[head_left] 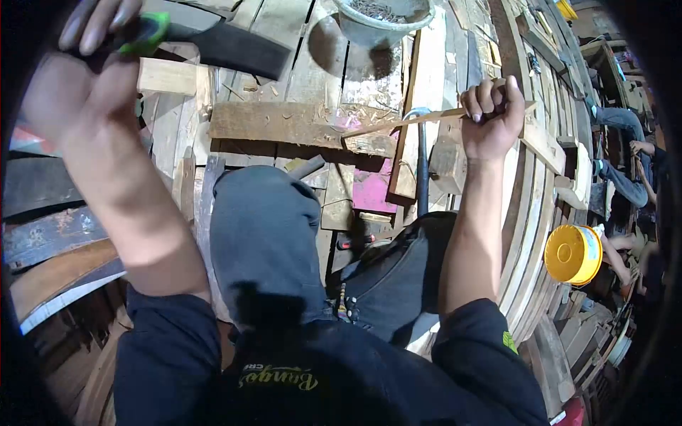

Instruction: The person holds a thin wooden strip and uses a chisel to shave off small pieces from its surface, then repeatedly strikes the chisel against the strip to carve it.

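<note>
Raised at the upper left, my left hand (pixel 92 50) is closed round the green and black handle of a machete (pixel 241 50). Its broad dark blade points right, above the planks and apart from the wood below. My right hand (pixel 494 113), at the right, is a fist round a thin wooden strip (pixel 405 123). The strip slants down to the left, and its far tip meets or lies just over a thick wooden block (pixel 277 122) in front of my knees. Wood shavings are scattered on and behind that block.
A grey bucket (pixel 380 32) of small dark pieces, perhaps nails, stands at the top. A yellow bucket (pixel 572 254) is at the right. Planks (pixel 526 234) and offcuts lie all round. Other people (pixel 625 128) sit at the far right. A pink patch (pixel 374 188) shows between my legs.
</note>
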`<move>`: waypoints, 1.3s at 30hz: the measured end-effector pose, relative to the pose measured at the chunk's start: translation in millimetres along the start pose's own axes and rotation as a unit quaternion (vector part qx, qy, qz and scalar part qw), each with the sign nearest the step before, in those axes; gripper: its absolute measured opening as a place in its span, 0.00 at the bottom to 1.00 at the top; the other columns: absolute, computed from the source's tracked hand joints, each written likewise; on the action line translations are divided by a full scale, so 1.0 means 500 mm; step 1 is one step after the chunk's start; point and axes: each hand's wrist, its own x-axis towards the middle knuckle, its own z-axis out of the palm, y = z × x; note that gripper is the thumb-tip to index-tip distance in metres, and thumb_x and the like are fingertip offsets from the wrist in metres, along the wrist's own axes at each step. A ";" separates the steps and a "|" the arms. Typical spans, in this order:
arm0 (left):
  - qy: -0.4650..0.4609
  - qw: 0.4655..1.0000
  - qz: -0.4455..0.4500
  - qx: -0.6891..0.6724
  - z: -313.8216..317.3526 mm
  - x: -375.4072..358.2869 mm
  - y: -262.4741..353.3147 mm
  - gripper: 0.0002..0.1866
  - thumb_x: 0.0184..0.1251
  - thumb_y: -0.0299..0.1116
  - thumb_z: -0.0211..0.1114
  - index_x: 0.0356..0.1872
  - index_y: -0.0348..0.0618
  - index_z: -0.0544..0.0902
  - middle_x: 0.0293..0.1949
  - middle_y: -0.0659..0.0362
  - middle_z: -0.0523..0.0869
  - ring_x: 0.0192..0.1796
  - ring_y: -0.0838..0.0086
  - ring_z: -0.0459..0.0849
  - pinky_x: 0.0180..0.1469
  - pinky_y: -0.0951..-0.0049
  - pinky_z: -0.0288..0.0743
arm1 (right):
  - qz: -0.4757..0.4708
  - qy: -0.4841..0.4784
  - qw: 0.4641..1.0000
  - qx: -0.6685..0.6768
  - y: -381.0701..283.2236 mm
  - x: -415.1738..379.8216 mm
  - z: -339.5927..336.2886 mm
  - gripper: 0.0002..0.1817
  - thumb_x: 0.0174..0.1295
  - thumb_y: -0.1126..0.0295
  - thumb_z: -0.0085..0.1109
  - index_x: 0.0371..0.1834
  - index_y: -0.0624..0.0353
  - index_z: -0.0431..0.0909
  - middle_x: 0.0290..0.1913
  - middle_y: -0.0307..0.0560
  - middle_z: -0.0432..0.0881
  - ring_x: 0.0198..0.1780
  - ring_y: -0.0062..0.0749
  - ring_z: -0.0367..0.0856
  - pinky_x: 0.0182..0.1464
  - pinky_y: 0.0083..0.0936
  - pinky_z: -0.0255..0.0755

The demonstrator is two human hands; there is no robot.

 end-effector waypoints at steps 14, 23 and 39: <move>0.495 0.851 -0.045 0.170 -0.114 -0.389 -0.178 0.16 0.70 0.35 0.53 0.19 0.50 0.65 0.15 0.68 0.60 0.16 0.82 0.58 0.23 0.77 0.58 | -0.044 0.013 0.997 -0.055 -0.010 -0.023 0.086 0.21 0.65 0.56 0.44 0.17 0.49 0.54 0.15 0.34 0.48 0.19 0.25 0.47 0.27 0.26 0.48; 0.445 0.880 0.014 0.168 -0.099 -0.344 -0.202 0.16 0.69 0.36 0.54 0.20 0.49 0.65 0.14 0.68 0.60 0.16 0.80 0.59 0.25 0.76 0.58 | -0.065 -0.036 0.997 -0.010 0.103 -0.052 0.197 0.21 0.66 0.56 0.44 0.16 0.47 0.52 0.13 0.34 0.47 0.17 0.23 0.43 0.23 0.25 0.44; 0.156 0.955 0.139 0.210 -0.058 -0.222 -0.187 0.14 0.68 0.32 0.53 0.19 0.50 0.68 0.14 0.69 0.59 0.14 0.81 0.59 0.21 0.77 0.59 | -0.115 0.143 0.983 -0.007 0.149 -0.121 0.201 0.19 0.69 0.60 0.38 0.18 0.49 0.52 0.14 0.34 0.46 0.17 0.22 0.42 0.21 0.23 0.43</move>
